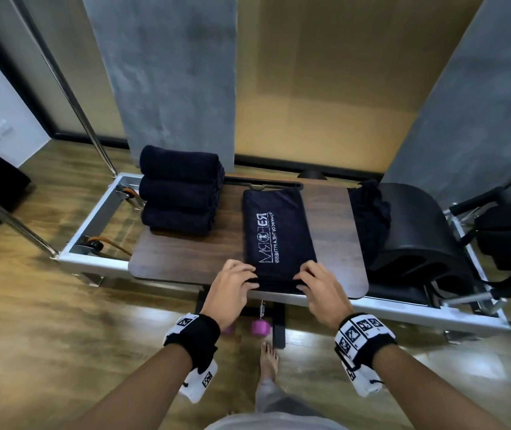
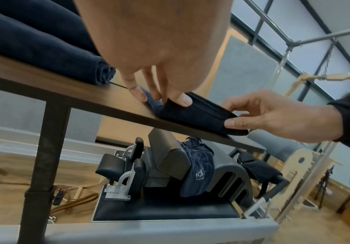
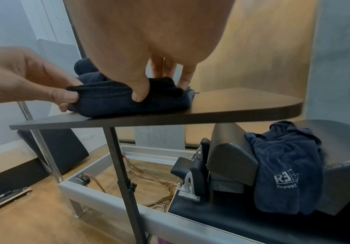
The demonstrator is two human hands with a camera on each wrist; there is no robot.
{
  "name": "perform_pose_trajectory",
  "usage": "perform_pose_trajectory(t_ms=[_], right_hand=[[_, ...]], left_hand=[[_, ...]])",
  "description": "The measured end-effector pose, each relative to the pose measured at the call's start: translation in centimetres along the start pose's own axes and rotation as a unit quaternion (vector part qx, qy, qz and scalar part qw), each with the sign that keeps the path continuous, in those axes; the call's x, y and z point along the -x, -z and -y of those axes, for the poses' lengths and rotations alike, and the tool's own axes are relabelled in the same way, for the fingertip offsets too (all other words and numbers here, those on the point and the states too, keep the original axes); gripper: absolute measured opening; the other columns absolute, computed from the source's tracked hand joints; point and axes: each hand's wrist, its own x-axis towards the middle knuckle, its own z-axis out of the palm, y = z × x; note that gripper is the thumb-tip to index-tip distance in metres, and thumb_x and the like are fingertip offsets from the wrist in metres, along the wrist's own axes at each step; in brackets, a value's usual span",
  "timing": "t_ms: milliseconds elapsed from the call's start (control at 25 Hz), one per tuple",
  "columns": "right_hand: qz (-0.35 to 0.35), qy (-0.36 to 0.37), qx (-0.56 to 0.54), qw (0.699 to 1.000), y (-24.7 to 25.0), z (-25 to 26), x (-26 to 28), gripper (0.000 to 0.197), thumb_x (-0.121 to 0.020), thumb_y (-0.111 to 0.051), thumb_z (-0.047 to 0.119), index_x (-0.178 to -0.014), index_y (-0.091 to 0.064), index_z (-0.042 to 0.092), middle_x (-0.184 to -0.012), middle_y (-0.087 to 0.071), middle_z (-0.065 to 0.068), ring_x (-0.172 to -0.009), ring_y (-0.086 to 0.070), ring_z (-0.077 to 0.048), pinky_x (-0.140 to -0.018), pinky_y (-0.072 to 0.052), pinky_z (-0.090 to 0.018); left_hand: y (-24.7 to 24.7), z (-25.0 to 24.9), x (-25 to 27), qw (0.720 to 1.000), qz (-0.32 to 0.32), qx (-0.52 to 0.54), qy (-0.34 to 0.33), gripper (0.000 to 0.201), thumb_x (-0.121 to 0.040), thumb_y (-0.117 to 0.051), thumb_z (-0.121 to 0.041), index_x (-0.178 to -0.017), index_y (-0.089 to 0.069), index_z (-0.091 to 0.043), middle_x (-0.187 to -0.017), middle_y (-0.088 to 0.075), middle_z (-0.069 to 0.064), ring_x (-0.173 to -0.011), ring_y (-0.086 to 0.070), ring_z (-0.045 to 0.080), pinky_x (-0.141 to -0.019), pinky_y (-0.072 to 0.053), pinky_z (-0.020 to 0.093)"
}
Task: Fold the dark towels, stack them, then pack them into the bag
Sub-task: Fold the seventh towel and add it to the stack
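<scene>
**Both hands pinch the near end of the logo towel on the bench**

I read white stitching on the towel [image 1: 274,235] lying lengthwise in front of me: a large "REFORM" with a round emblem in place of the O, and beside it a smaller line, "Powered by THE A FITNESS". The letters run away from me, sideways to my view.

My left hand [image 1: 232,288] takes the near left corner of that towel, thumb under the folded edge and fingers curled over the top; its grip is clasped on the cloth, not released. My right hand [image 1: 321,290] does the same at the near right corner, thumb pressed into the front of the fold and fingers over it. Both wrists carry black bands with white marker tags, and both forearms reach forward from low in the head view, palms down.

The towel rests on the dark wooden bench [image 1: 335,218], its near end at the front edge, where the wrist views show several layers bunched thick between my fingers.

Farther back on the left of the bench, three folded dark towels [image 1: 179,193] sit stacked one on another. To the right, beyond the bench edge, a loose towel [image 3: 284,166] hangs crumpled over a black curved pad [image 1: 415,243]; on it I read "RE" and "Powered", the rest hidden in folds.
</scene>
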Motion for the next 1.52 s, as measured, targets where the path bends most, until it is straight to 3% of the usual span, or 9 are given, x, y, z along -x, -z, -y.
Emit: perform_pose_trajectory(t_ms=[160,360,600,720,880,1000,1160,1280,1520], right_hand=[[0.035,-0.037,-0.004,0.999,0.2,0.3,-1.4,0.026,-0.099,-0.061,0.005,-0.12,-0.068,0.02,-0.112,-0.064,0.004,-0.106,-0.058,-0.019,-0.091,-0.045,-0.037],[0.025,-0.105,-0.108,0.988,0.5,-0.1,-2.6,0.025,-0.097,-0.063,0.002,-0.103,-0.058,0.025,-0.092,-0.064,0.002,-0.083,-0.062,-0.023,-0.074,-0.054,-0.041],[-0.075,-0.005,0.085,0.994,-0.9,0.4,-2.2,0.003,-0.088,-0.079,0.015,-0.088,-0.076,0.015,-0.116,-0.061,-0.004,-0.106,-0.063,-0.028,-0.081,-0.051,-0.042],[-0.053,0.036,0.14,0.988,-1.2,0.6,-1.7,0.031,-0.085,-0.08,0.041,-0.093,-0.076,0.012,-0.12,-0.061,-0.006,-0.116,-0.061,-0.029,-0.084,-0.051,-0.045],[0.002,0.031,0.141,0.99,-0.4,0.4,-1.9,0.021,-0.084,-0.08,0.03,-0.1,-0.076,0.016,-0.107,-0.063,0.003,-0.104,-0.059,-0.022,-0.083,-0.05,-0.041],[0.034,0.0,0.104,0.994,0.4,0.0,-3.7,0.013,-0.093,-0.069,0.016,-0.103,-0.077,0.019,-0.105,-0.066,0.005,-0.102,-0.06,-0.021,-0.086,-0.045,-0.038],[0.083,-0.019,0.128,0.988,0.8,0.0,-6.1,0.021,-0.098,-0.054,0.015,-0.111,-0.069,0.022,-0.11,-0.066,0.005,-0.11,-0.057,-0.02,-0.093,-0.04,-0.034],[0.116,-0.035,0.15,0.981,0.9,0.0,-7.1,0.025,-0.095,-0.053,0.01,-0.114,-0.065,0.019,-0.114,-0.068,0.0,-0.113,-0.058,-0.024,-0.095,-0.041,-0.036],[0.096,-0.045,0.039,0.994,1.4,-0.9,-7.3,0.038,-0.092,-0.054,0.002,-0.126,-0.053,0.019,-0.113,-0.07,-0.004,-0.105,-0.064,-0.028,-0.086,-0.05,-0.04]], left_hand=[[-0.7,0.2,-0.6,0.998,0.003,-0.015,0.064,0.014,-0.1,-0.066,-0.007,-0.105,-0.078,-0.013,-0.105,-0.055,-0.011,-0.103,-0.048,0.011,-0.081,-0.052,0.029],[-0.9,0.4,-1.5,0.979,-0.009,0.08,0.185,0.01,-0.1,-0.07,-0.021,-0.105,-0.069,-0.029,-0.091,-0.063,-0.013,-0.086,-0.055,0.01,-0.079,-0.05,0.037],[-0.6,0.9,-3.4,0.939,-0.01,0.145,0.311,0.019,-0.088,-0.083,-0.041,-0.082,-0.078,-0.024,-0.08,-0.076,-0.005,-0.083,-0.071,0.016,-0.082,-0.058,0.037],[-0.7,0.8,-4.1,0.932,-0.013,0.125,0.341,0.021,-0.086,-0.083,-0.042,-0.086,-0.067,-0.028,-0.076,-0.072,-0.008,-0.081,-0.069,0.012,-0.077,-0.056,0.034],[-1.3,0.2,-4.7,0.95,-0.016,0.059,0.305,0.024,-0.09,-0.078,-0.037,-0.08,-0.058,-0.029,-0.065,-0.063,-0.012,-0.073,-0.064,0.008,-0.066,-0.049,0.033],[-1.6,0.0,-4.5,0.969,-0.038,0.001,0.243,0.023,-0.094,-0.075,-0.041,-0.077,-0.063,-0.03,-0.075,-0.061,-0.014,-0.089,-0.062,0.014,-0.07,-0.046,0.034],[-1.4,-0.3,-4.3,0.989,-0.101,-0.09,0.058,0.015,-0.098,-0.072,-0.038,-0.097,-0.078,-0.024,-0.105,-0.058,-0.01,-0.103,-0.054,0.016,-0.082,-0.045,0.038],[-1.3,-0.7,-4.4,0.99,-0.033,-0.126,-0.062,0.03,-0.1,-0.063,-0.05,-0.111,-0.074,-0.023,-0.113,-0.062,-0.01,-0.108,-0.056,0.013,-0.09,-0.043,0.038],[-1.3,-0.6,-6.9,0.984,0.093,-0.151,0.002,0.024,-0.109,-0.049,-0.038,-0.118,-0.07,-0.029,-0.116,-0.066,-0.011,-0.115,-0.058,0.011,-0.096,-0.036,0.033]])
